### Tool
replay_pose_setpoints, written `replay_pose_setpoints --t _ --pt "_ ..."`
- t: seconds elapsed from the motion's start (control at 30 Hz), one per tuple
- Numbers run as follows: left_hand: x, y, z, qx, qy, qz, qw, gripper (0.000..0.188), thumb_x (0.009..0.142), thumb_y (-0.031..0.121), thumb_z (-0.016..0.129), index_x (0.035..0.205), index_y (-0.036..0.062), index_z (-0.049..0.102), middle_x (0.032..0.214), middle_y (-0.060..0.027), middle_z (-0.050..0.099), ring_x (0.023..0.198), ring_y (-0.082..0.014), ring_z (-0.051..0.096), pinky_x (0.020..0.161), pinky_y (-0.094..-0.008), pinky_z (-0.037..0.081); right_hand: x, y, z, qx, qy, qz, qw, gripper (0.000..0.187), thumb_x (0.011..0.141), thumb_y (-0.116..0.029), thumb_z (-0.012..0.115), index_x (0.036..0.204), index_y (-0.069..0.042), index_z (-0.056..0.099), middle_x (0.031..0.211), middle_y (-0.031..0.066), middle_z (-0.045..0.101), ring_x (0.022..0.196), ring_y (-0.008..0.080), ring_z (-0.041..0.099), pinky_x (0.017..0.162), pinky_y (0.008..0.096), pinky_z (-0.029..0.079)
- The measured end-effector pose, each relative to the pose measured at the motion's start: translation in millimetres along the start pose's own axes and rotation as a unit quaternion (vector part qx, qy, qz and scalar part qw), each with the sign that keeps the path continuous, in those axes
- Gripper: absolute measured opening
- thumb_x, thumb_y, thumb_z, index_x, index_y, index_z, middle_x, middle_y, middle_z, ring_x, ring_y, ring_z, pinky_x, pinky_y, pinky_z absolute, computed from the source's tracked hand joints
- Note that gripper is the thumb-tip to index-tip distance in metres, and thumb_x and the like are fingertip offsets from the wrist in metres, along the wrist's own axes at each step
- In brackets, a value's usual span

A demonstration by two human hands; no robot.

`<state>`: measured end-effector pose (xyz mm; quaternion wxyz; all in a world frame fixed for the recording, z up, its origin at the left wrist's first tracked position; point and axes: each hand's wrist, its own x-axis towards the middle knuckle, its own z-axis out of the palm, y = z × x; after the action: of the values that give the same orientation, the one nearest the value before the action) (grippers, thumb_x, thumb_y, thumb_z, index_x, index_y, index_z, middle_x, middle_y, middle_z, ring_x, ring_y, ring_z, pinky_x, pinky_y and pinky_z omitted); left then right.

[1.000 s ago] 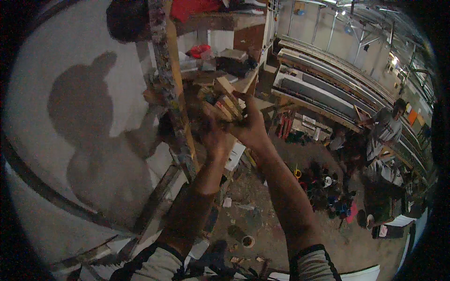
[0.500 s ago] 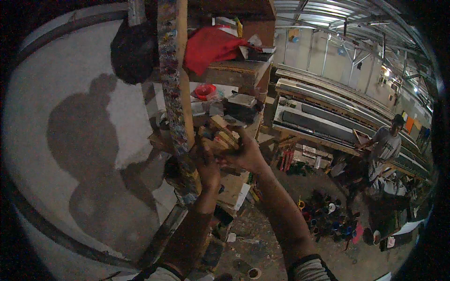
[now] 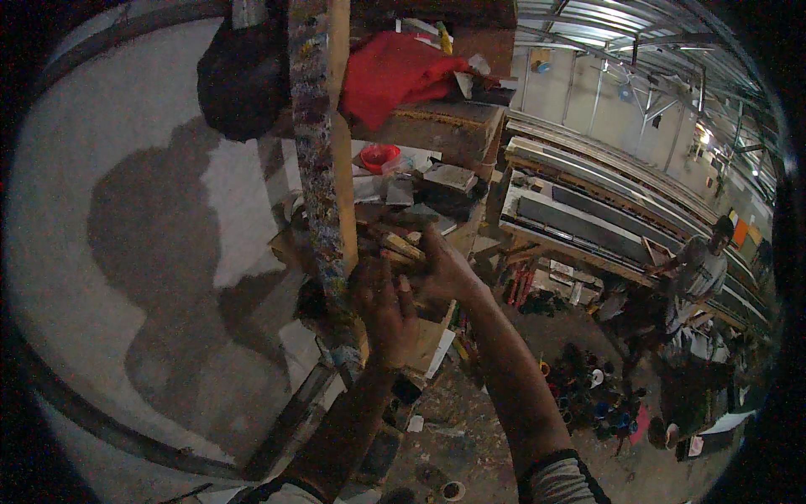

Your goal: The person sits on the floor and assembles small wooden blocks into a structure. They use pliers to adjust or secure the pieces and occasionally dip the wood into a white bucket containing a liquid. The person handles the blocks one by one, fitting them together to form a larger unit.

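Observation:
In front of the paint-splashed post, several short wooden pieces [image 3: 405, 245] with pale, worn faces are bunched together. My right hand [image 3: 447, 267] is closed around their right side, thumb toward the top. Below and to the left, my left hand [image 3: 388, 315] has its fingers stretched upward and slightly apart, close against the lower side of the pieces. Shadow and the fingers hide where it touches them. Just beyond the hands is a cluttered wooden shelf [image 3: 453, 126], with a red bowl [image 3: 379, 156] and a dark box with a pale top [image 3: 450, 176].
The upright post [image 3: 317, 160] stands close at my left hand, before a pale wall. Red cloth [image 3: 399, 76] drapes the upper shelf. Long print tables [image 3: 588, 214] run along the right, where another person [image 3: 698, 265] stands. Several pots [image 3: 600, 395] crowd the floor.
The wooden pieces have tipped and sit partly hidden behind my fingers. My left hand has dropped a little and its fingers have straightened. The whole view has shifted slightly.

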<state>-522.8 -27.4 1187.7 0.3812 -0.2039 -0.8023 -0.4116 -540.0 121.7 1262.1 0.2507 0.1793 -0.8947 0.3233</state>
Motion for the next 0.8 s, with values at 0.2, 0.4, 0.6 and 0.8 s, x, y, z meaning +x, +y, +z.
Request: replay_pose_setpoints --t 0.2,0.4,0.6,0.8 --pt "-6 2 -3 0.051 -0.007 0.043 0.998 0.071 0.102 0.035 0.056 0.158 0.0006 0.031 0.161 -0.0260 0.029 0.146 -0.0481 0.032 0.118 -0.0575 0.029 -11 24 23 0.008 0.115 0.039 0.993 0.060 0.089 -0.031 0.078 0.141 -0.015 0.053 0.139 0.0238 0.056 0.126 0.0443 0.057 0.099 0.0492 0.051" --pt "-21 -10 12 0.127 -0.027 0.042 0.991 0.080 0.099 0.034 0.058 0.160 -0.0023 0.023 0.165 -0.0295 0.020 0.153 -0.0511 0.021 0.122 -0.0589 0.024 -10 -6 33 -0.016 0.146 -0.060 0.987 0.027 0.096 -0.027 0.071 0.119 -0.012 0.074 0.142 0.0210 0.056 0.132 0.0418 0.053 0.107 0.0484 0.047" --pt "-23 -2 10 0.067 -0.025 0.052 0.996 0.083 0.097 0.031 0.061 0.161 -0.0027 0.021 0.164 -0.0343 0.017 0.153 -0.0532 0.019 0.122 -0.0608 0.023 -5 5 47 -0.096 0.132 0.008 0.986 0.033 0.097 -0.027 0.067 0.126 -0.012 0.070 0.146 0.0221 0.052 0.137 0.0431 0.048 0.110 0.0502 0.045" --pt "-22 -21 5 0.040 -0.002 0.114 0.993 0.084 0.095 0.026 0.064 0.160 -0.0038 0.021 0.164 -0.0346 0.016 0.152 -0.0527 0.020 0.123 -0.0609 0.021 -18 -13 41 -0.118 0.117 0.063 0.984 0.057 0.100 -0.030 0.060 0.151 -0.011 0.046 0.156 0.0239 0.044 0.141 0.0454 0.045 0.111 0.0513 0.044"
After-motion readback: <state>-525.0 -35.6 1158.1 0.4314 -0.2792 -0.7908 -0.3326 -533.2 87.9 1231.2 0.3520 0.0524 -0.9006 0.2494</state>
